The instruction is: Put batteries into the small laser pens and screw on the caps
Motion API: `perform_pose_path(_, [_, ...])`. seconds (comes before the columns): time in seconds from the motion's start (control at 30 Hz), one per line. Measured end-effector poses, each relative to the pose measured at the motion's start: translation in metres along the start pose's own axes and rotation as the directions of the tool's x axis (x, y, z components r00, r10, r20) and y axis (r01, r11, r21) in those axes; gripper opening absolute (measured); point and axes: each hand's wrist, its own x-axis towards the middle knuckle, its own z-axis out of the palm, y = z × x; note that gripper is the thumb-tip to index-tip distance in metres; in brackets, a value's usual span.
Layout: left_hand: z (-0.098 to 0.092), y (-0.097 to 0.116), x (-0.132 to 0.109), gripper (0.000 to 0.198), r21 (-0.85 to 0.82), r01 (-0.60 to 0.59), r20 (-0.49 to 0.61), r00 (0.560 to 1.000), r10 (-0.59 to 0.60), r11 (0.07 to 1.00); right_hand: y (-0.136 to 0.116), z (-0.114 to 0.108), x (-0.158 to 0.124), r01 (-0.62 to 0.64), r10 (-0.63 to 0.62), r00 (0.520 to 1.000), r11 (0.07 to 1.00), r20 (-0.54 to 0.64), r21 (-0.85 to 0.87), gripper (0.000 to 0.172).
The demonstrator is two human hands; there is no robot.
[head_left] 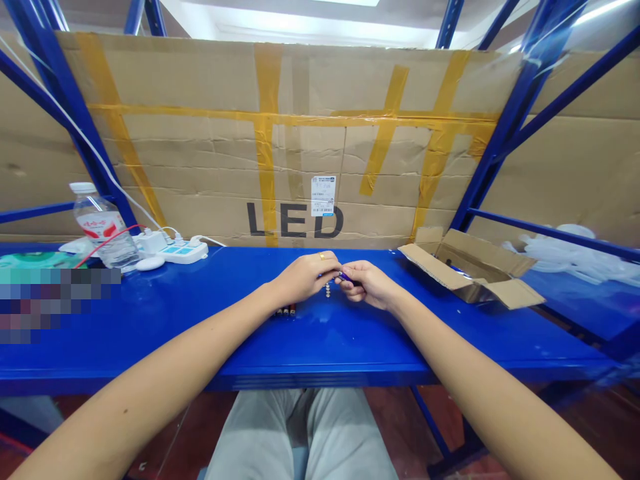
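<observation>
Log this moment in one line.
Right hand: gripping purple item | Left hand: at its end | Blue table: small metallic pieces, open carton

Over the near edge of the blue table [175, 320], both forearms [210, 350] are stretched inward; the left hand [306, 277] is arched, the right hand [369, 283] is curled, and their fingertips [354, 267] are held close.
</observation>
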Motion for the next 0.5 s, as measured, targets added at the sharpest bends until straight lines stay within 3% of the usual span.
perform_pose_path(0.23, [0.0034, -0.0013, 0.0007, 0.016, -0.008, 0.070, -0.018, 0.997, -0.070, 0.997, -0.0072, 0.0068, -0.0041, -0.022, 0.027, 0.998, 0.996, -0.063, 0.085, 0.026])
perform_pose_path(0.5, [0.0079, -0.0021, 0.0008, 0.011, -0.101, 0.218, -0.052, 0.973, -0.224, 0.971, 0.0016, 0.0056, 0.0020, 0.080, -0.103, 0.968, 0.991, -0.230, -0.107, 0.037])
